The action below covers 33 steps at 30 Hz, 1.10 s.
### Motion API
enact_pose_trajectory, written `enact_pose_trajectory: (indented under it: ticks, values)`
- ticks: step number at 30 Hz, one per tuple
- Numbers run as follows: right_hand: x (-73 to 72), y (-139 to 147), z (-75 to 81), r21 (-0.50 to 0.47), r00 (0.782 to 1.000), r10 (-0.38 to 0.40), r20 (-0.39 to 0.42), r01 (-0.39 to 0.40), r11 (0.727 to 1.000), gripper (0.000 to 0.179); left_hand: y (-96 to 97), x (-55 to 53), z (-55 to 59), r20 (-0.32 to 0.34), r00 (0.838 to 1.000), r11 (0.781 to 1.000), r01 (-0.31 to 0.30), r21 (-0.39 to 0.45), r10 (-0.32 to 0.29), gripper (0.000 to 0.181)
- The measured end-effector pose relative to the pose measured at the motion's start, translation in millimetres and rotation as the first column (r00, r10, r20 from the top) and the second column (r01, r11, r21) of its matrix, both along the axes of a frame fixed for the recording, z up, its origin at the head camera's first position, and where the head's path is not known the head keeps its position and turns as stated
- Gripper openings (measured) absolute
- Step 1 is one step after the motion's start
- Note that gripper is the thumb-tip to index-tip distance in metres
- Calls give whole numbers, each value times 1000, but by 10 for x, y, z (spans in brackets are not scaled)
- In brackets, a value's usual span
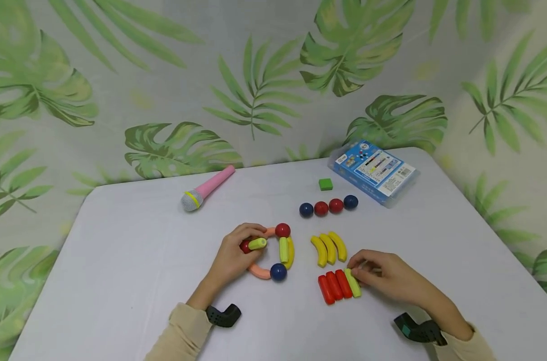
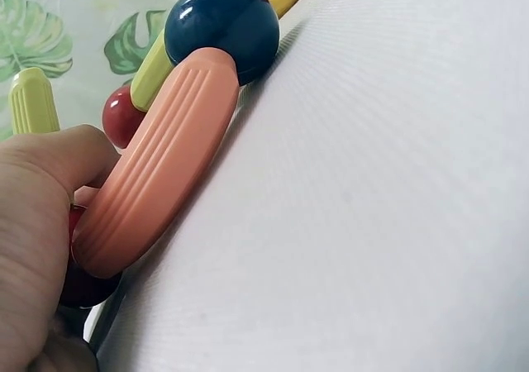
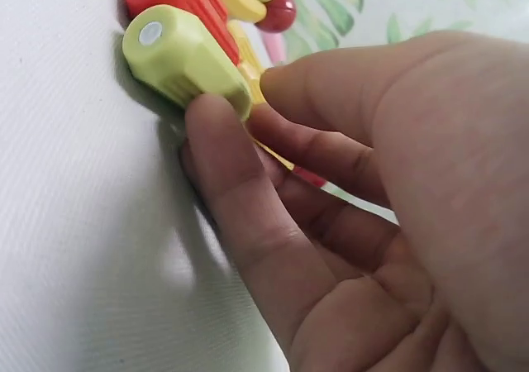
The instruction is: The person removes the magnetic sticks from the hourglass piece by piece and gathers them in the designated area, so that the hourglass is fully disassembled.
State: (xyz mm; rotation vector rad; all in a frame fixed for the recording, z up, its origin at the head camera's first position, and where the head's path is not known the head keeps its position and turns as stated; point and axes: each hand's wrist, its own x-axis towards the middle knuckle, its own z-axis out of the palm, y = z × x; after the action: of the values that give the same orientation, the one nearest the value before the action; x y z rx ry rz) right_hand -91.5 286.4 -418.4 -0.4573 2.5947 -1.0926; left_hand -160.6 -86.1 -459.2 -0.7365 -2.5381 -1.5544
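Observation:
My left hand (image 1: 235, 253) grips a loop of toy rods and balls at its left side, around a red ball (image 1: 245, 246) with a yellow-green rod (image 1: 257, 243) sticking out. The loop also has orange curved rods (image 2: 161, 169), a dark blue ball (image 1: 278, 272), another red ball (image 1: 282, 230), a yellow curved rod (image 1: 291, 252) and a second yellow-green rod (image 1: 284, 249). At the right, my right hand (image 1: 391, 276) pinches the far end of a loose yellow-green rod (image 3: 186, 58), which lies beside three red rods (image 1: 335, 286). My left fingers partly hide the loop.
Three yellow curved rods (image 1: 329, 248) lie beyond the red rods. Farther back are a row of blue and red balls (image 1: 328, 206), a green block (image 1: 325, 184) and a blue-labelled plastic box (image 1: 375, 170). A pink toy microphone (image 1: 209, 187) lies at the back left.

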Motion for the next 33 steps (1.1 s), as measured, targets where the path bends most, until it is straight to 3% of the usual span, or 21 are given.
enact_pose_trajectory:
  ticks: [7, 12, 18, 23, 29, 33]
  values:
    - [3, 7, -12, -18, 1000, -3, -3, 3, 1000, 16, 2, 1, -13, -2, 1000, 1000, -3, 7, 3, 25]
    - [14, -14, 1, 19, 997, -40, -69, 41, 999, 16, 1, 8, -6, 14, 1000, 1000, -10, -24, 10, 25]
    - [14, -76, -39, -7, 970, -145, -197, 146, 989, 17, 5, 0, -15, 1, 1000, 997, -23, -75, 23, 35]
    - [20, -147, -96, -65, 940, -179, -290, 168, 984, 21, -7, 8, -3, -13, 1000, 997, 7, -82, -8, 41]
    - [17, -275, -112, -82, 902, -89, -422, 59, 995, 32, -12, 42, -5, 44, 993, 992, 116, -54, -114, 35]
    - [-4, -473, 39, -16, 911, 45, -411, -56, 998, 33, 2, 60, 4, 66, 989, 988, 139, -64, -135, 32]
